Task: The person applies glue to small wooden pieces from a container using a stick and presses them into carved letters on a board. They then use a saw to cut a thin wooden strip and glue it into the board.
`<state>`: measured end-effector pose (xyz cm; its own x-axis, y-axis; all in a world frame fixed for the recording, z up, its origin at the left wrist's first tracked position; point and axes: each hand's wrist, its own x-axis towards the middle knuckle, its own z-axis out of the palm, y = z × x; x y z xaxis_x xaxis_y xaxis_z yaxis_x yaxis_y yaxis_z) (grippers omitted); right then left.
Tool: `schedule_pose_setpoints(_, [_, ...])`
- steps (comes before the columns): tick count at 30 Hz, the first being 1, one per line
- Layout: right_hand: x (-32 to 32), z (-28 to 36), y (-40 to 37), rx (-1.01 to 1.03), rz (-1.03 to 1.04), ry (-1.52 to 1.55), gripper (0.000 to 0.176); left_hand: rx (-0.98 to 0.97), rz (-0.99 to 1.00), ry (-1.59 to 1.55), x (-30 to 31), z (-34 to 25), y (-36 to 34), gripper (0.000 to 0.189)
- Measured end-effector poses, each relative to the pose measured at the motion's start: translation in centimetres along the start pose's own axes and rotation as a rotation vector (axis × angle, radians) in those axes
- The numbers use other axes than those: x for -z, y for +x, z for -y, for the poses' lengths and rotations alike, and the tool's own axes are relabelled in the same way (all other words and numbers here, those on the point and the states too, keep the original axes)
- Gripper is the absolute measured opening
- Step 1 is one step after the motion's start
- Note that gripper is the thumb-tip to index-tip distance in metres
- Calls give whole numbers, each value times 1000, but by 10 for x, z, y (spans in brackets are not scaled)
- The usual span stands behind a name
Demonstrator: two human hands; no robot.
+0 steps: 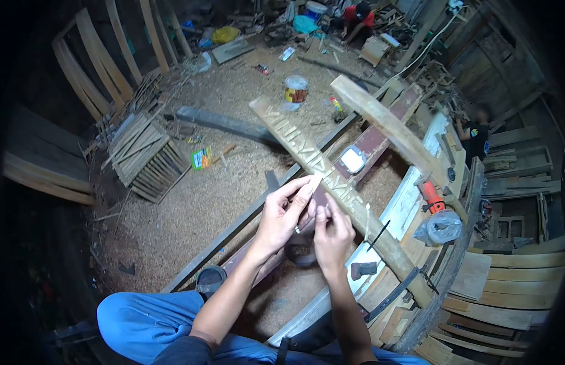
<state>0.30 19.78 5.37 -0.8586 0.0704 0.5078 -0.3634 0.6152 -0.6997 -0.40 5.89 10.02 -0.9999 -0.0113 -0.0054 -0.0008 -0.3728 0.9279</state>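
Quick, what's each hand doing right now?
Left hand: closed, pinching a small pale strip.
Right hand: fingers pinched shut beside it; what it grips cannot be told.

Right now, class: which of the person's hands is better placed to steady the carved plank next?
Probably the right hand: it sits right beside the carved plank, with its fingers nearly on the wood. The left hand is occupied, pinching a pale strip at its fingertips.

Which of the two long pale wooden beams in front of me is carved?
The nearer pale wooden beam, cut with zigzag marks along its face; the other pale wooden beam, crossing behind it, is smooth.
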Motion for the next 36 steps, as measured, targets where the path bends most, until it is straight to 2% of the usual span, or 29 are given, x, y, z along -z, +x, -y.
schedule_pose_setpoints(4, [61, 61, 71, 73, -112, 200, 26, -127, 142, 29, -33, -57, 8, 37])
schedule_pose_setpoints(10, [130, 111, 128, 168, -78, 336, 22, -230, 274, 70, -69, -140, 13, 35])
schedule_pose_setpoints(12, [145, 118, 131, 169, -26, 343, 21, -2, 453, 8, -70, -156, 8, 32])
schedule_pose_setpoints(14, [151, 117, 127, 203, -38, 371, 18, -38, 442, 54, -76, -152, 3, 33])
schedule_pose_setpoints(16, [149, 115, 117, 123, -71, 418, 16, -282, 360, 259, -76, -145, 1, 32])
schedule_pose_setpoints(17, [145, 115, 115, 118, -77, 418, 16, -465, 332, 457, -73, -144, 2, 33])
schedule_pose_setpoints(18, [143, 116, 110, 103, -51, 436, 14, -453, 340, 455, -72, -141, -1, 33])
schedule_pose_setpoints(20, [146, 116, 102, 108, 38, 407, 10, -618, 203, 582, -72, -134, -10, 36])
schedule_pose_setpoints(21, [146, 116, 98, 86, 69, 447, 11, -598, 195, 568, -72, -130, -14, 36])
schedule_pose_setpoints(24, [149, 118, 96, 102, 130, 497, 14, -824, 106, 728, -70, -128, -18, 42])
schedule_pose_setpoints(29, [152, 119, 97, 112, 199, 463, 19, -901, 130, 798, -63, -134, -19, 48])
schedule_pose_setpoints(33, [154, 119, 99, 86, 292, 399, 20, -970, 153, 883, -56, -135, -17, 46])
schedule_pose_setpoints(36, [150, 116, 101, 98, 334, 399, 19, -914, 207, 962, -48, -141, -20, 48])
